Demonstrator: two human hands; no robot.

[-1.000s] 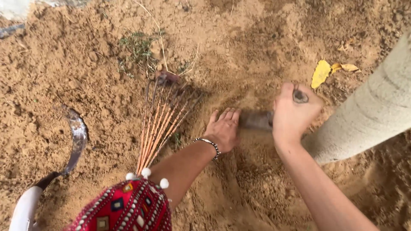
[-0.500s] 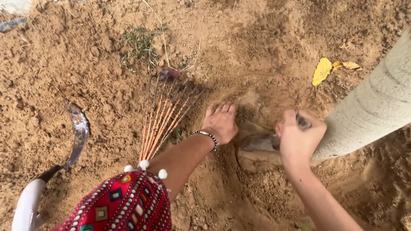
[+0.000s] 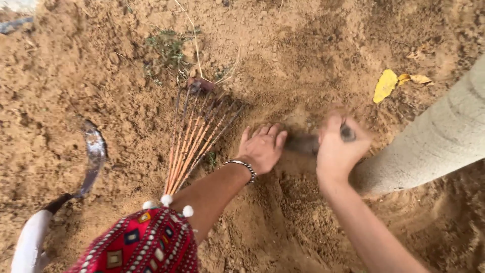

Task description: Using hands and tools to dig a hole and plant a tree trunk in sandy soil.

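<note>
My right hand is closed around the handle of a small dark digging tool, whose blade points left into loose sandy soil. It works close beside the pale tree trunk. My left hand lies flat on the soil with fingers spread, just left of the blade, a beaded bracelet on its wrist. The tool and right hand are blurred by motion.
A small rake with orange tines lies left of my left hand. A curved sickle with a white handle rests further left. Yellow dry leaves lie near the trunk. Red embroidered cloth with white pompoms fills the bottom.
My right hand pulled the tool back toward me through the soil, then swung it forward and up again beside my left hand. My left hand stayed flat on the ground.
</note>
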